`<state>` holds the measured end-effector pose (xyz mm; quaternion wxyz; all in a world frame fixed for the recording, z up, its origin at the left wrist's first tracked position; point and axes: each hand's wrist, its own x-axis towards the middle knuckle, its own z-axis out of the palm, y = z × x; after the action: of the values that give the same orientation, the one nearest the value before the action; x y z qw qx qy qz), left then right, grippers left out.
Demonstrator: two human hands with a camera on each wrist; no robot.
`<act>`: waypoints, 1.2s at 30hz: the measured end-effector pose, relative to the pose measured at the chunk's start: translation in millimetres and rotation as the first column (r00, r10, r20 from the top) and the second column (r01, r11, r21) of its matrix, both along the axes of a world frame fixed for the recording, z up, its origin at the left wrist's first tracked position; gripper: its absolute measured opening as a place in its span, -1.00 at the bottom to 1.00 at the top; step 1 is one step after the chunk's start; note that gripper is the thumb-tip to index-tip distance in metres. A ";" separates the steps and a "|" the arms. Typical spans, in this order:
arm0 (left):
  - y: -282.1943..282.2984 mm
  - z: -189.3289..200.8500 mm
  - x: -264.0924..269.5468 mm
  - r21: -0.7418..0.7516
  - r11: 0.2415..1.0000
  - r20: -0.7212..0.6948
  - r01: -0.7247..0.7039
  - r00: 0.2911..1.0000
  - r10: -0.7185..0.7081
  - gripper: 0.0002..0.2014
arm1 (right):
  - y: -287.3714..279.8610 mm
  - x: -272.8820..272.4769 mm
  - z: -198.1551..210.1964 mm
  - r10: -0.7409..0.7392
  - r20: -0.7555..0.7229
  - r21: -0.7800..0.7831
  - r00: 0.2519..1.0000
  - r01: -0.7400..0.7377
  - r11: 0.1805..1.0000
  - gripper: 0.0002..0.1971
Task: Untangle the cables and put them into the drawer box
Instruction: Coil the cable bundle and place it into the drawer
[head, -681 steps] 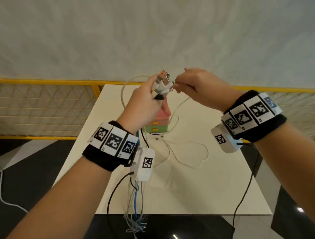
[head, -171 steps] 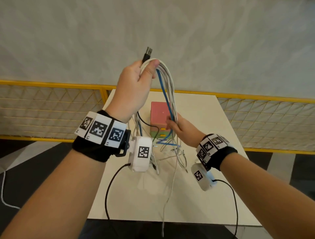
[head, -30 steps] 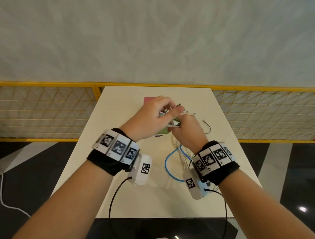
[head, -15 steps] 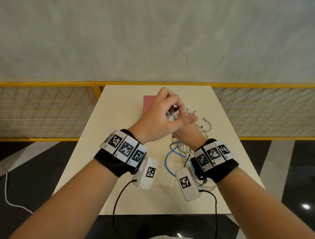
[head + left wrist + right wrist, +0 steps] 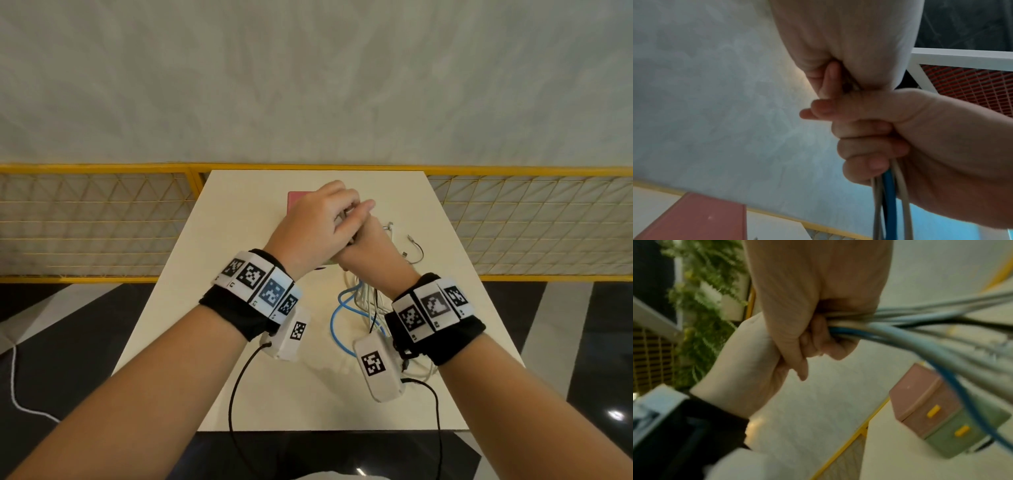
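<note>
Both forearms reach forward and meet ahead of the chest, each wrist wrapped in a black band with white marker tiles. The left hand [image 5: 317, 222] lies on top, its fingers curled down over the right hand [image 5: 368, 251], touching it. The right hand is a tight fist, fingers [image 5: 867, 142] stacked and thumb pointing forward, gripping the cables [image 5: 890, 199].

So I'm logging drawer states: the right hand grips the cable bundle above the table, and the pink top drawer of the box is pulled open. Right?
Not quite. The right hand does grip the cable bundle above the table, but the right wrist view shows the drawer box with its pink top drawer closed, flush with the green one below.
</note>
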<state>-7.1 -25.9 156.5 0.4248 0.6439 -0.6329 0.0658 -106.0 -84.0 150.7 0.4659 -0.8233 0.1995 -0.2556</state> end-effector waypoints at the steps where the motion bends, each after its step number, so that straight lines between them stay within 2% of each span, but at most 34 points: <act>1: -1.1 0.2 2.8 -0.012 1.000 -0.030 -0.017 0.999 0.017 -0.66 | 0.4 -1.1 -1.0 0.032 -0.009 0.007 0.999 -0.032 0.999 -0.80; 4: 1.5 1.0 14.0 -0.033 0.992 -0.147 -0.120 0.983 0.114 -0.72 | -8.8 -11.8 -5.5 0.186 -0.104 0.055 0.977 -0.181 0.982 -0.94; 6: 5.1 -1.2 23.4 0.039 0.987 -0.327 -0.156 0.931 0.160 -0.76 | -16.3 -18.7 -9.0 0.277 -0.139 0.085 0.951 -0.267 0.960 -0.85; 8: 8.3 -3.3 29.7 0.161 0.981 -0.575 -0.106 0.798 0.180 -0.75 | -23.1 -22.7 -10.5 0.256 -0.216 0.002 0.942 -0.262 0.965 -0.75; 9: 9.7 -3.9 33.7 0.212 0.974 -0.667 -0.082 0.716 0.205 -0.71 | -25.3 -23.3 -9.7 0.214 -0.267 -0.075 0.940 -0.241 0.967 -0.72; 10: 11.8 -3.7 38.0 0.244 0.965 -0.696 -0.097 0.676 0.244 -0.68 | -27.9 -23.4 -10.1 0.170 -0.312 -0.148 0.935 -0.225 0.963 -0.69; 11: 15.1 -2.5 43.0 0.239 0.960 -0.662 -0.148 0.699 0.273 -0.67 | -31.2 -22.6 -11.2 0.139 -0.356 -0.199 0.924 -0.221 0.955 -0.67; 12: 19.4 1.1 46.6 0.195 0.960 -0.588 -0.202 0.759 0.279 -0.68 | -33.1 -22.6 -10.7 0.126 -0.388 -0.228 0.913 -0.227 0.947 -0.65; 13: 24.8 6.4 45.8 0.126 0.972 -0.503 -0.199 0.832 0.236 -0.69 | -34.5 -22.4 -10.6 0.127 -0.422 -0.234 0.898 -0.243 0.941 -0.64; 14: 28.7 11.2 41.2 0.097 0.990 -0.410 -0.102 0.902 0.133 -0.64 | -35.1 -22.2 -9.8 0.144 -0.448 -0.223 0.882 -0.267 0.937 -0.65; 15: 30.9 14.7 33.1 0.132 0.991 -0.285 0.026 0.958 0.013 -0.49 | -34.6 -20.9 -8.7 0.172 -0.471 -0.207 0.865 -0.298 0.932 -0.67; 16: 29.9 12.4 24.8 0.233 0.965 -0.132 0.119 0.987 -0.090 -0.31 | -31.2 -18.9 -5.7 0.212 -0.489 -0.191 0.846 -0.341 0.921 -0.70; 17: 28.7 11.3 12.6 0.365 0.920 0.016 0.142 0.987 -0.159 -0.14 | -27.3 -16.6 -1.8 0.262 -0.495 -0.175 0.828 -0.391 0.904 -0.74; 18: 25.9 5.2 5.2 0.467 0.875 0.105 0.131 0.974 -0.201 -0.04 | -24.2 -14.1 1.9 0.304 -0.493 -0.168 0.815 -0.432 0.886 -0.79; 20: 21.2 -9.8 -1.3 0.552 0.830 0.075 0.081 0.986 -0.146 -0.02 | -22.3 -11.5 5.0 0.323 -0.497 -0.170 0.805 -0.456 0.874 -0.81; 23: 18.3 -28.2 1.5 0.525 0.850 -0.078 0.034 0.997 0.008 -0.17 | -26.1 -12.0 1.8 0.249 -0.534 -0.261 0.808 -0.438 0.860 -0.66; 25: 17.6 -30.3 1.8 0.548 0.835 -0.129 0.056 0.991 0.018 -0.22 | -28.1 -12.8 0.0 0.256 -0.527 -0.266 0.810 -0.443 0.856 -0.72; 28: 21.3 -20.9 10.3 0.591 0.806 -0.088 0.034 0.996 0.022 -0.25 | -35.5 -19.7 5.9 0.296 -0.443 -0.163 0.846 -0.401 0.901 -0.81; 31: 28.7 -10.0 24.6 0.601 0.799 -0.023 0.030 1.000 -0.020 -0.60 | -45.5 -29.6 7.9 0.273 -0.388 -0.108 0.880 -0.338 0.935 -0.73; 34: 34.8 -3.9 33.8 0.496 0.866 -0.059 0.066 0.997 -0.043 -0.68 | -44.0 -35.9 -5.0 0.253 -0.293 -0.074 0.922 -0.285 0.956 -0.74; 36: 38.1 2.0 38.7 0.336 0.939 -0.221 0.079 0.975 -0.003 -0.78 | -38.6 -39.5 -16.3 0.232 -0.216 -0.022 0.949 -0.242 0.970 -0.80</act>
<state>31.7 12.2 158.5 0.3743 0.6978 -0.5979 -0.1250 -145.5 -122.6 134.4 0.4492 -0.8749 0.1413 -0.1136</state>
